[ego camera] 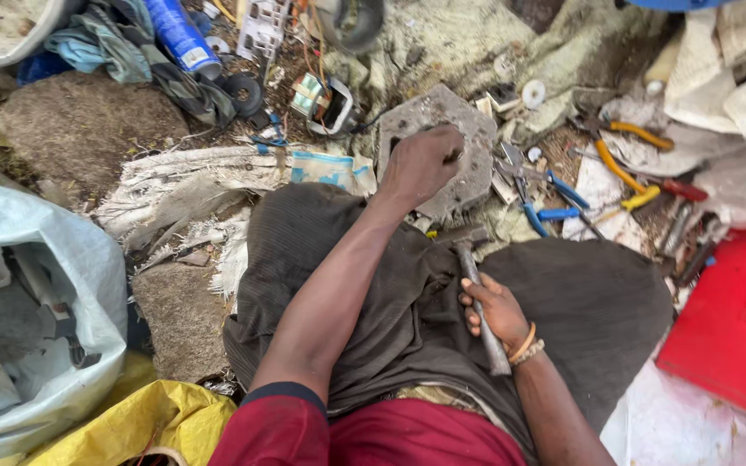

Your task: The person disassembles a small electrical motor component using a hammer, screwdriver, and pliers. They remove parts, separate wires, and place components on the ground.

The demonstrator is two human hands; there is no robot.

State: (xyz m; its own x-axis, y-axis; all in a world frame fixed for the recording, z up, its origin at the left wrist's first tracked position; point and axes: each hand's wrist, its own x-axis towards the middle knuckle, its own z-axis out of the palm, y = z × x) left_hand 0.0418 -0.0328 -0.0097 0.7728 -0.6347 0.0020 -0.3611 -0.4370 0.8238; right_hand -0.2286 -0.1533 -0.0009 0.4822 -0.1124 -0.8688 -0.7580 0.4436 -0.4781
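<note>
The left hand (420, 164) is clenched on some small part, too hidden to name, and presses it down on a flat grey stone slab (442, 147) lying on the ground just beyond the knees. The right hand (496, 311) is wrapped around the handle of a hammer (477, 276), whose head rests near the slab's near edge. The fist sits right where a blow would land, so a glancing strike could catch the knuckles, and the slab looks to lie unevenly on rags, so it may rock and throw the part loose into the clutter. Sharp scraps and pliers with blue handles (550, 203) and yellow handles (623, 168) lie close to the right of the slab. At the left, a pale woven sack (71, 285) gapes open with dark scrap pieces inside, hard to make out. A yellow bag (166, 418) lies near the left knee, its contents unseen.
</note>
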